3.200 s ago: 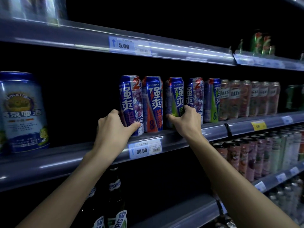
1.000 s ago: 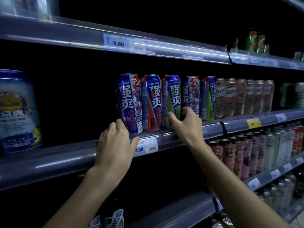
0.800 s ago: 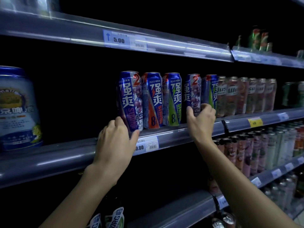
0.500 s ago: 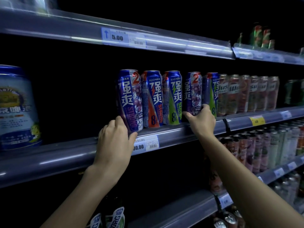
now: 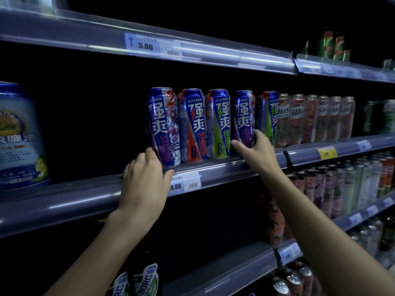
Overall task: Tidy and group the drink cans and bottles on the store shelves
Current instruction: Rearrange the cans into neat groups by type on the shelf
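Several tall blue cans stand in a row on the middle shelf (image 5: 224, 171). My left hand (image 5: 145, 184) holds the base of the leftmost purple grape can (image 5: 163, 122), thumb at its front and fingers on its left side. Beside it stand an orange-striped can (image 5: 193, 124) and a green-striped can (image 5: 219, 122). My right hand (image 5: 254, 150) grips the bottom of a second purple grape can (image 5: 244, 116), which stands a small gap to the right of the green-striped one. Another green-striped can (image 5: 268, 116) follows to its right.
Pale pink and brown cans (image 5: 316, 118) continue the row to the right. A large blue and white beer keg (image 5: 19, 135) stands far left on the same shelf. Lower shelves hold more cans (image 5: 352, 184) and dark bottles (image 5: 147, 280). Green bottles (image 5: 333, 45) sit top right.
My right hand left the green-striped can, now pushed against the orange one, and took hold of the second purple can. My left hand stayed on the leftmost can.
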`<state>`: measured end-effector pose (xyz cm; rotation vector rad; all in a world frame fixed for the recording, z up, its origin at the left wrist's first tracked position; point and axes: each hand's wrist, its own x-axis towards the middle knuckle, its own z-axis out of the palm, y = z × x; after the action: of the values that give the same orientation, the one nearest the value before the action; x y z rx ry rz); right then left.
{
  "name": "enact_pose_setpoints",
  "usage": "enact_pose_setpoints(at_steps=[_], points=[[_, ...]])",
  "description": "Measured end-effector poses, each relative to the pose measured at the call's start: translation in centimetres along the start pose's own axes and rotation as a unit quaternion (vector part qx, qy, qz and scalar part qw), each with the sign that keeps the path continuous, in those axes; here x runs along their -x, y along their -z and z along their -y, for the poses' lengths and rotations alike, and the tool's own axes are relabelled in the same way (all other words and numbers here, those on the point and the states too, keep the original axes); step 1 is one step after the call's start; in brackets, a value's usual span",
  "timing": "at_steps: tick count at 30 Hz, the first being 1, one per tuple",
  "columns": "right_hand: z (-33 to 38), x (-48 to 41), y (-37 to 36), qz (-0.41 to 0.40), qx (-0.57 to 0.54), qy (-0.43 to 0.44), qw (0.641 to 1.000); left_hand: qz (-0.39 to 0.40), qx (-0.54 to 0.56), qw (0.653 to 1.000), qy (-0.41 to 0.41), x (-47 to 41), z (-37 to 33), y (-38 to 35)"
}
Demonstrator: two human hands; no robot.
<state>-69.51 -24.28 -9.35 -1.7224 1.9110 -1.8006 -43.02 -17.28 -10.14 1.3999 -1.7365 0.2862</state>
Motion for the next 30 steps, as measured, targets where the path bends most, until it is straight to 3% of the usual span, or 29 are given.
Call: enact_pose_setpoints(at_steps=[6, 14, 21, 30], points=[[-0.1, -0.1, -0.7, -0.039, 0.018, -0.009, 0.999, -0.001, 0.011, 1.0, 0.005, 0.0, 0.0, 0.0], [0.2, -0.1, 0.3, 0.028, 0.024, 0.022, 0.999, 0.013, 0.012, 1.0, 0.016, 0.0, 0.0, 0.2], [-0.1, 0.3, 0.5, 0.037, 0.019, 0.04, 0.998, 0.015, -0.019, 1.0, 0.014, 0.0, -0.1, 0.2], [-1.5, 0.3, 0.6, -0.124, -0.049, 0.013, 0.991, -0.081, -0.103, 0.987, -0.097, 2.0, -2.3, -1.6]])
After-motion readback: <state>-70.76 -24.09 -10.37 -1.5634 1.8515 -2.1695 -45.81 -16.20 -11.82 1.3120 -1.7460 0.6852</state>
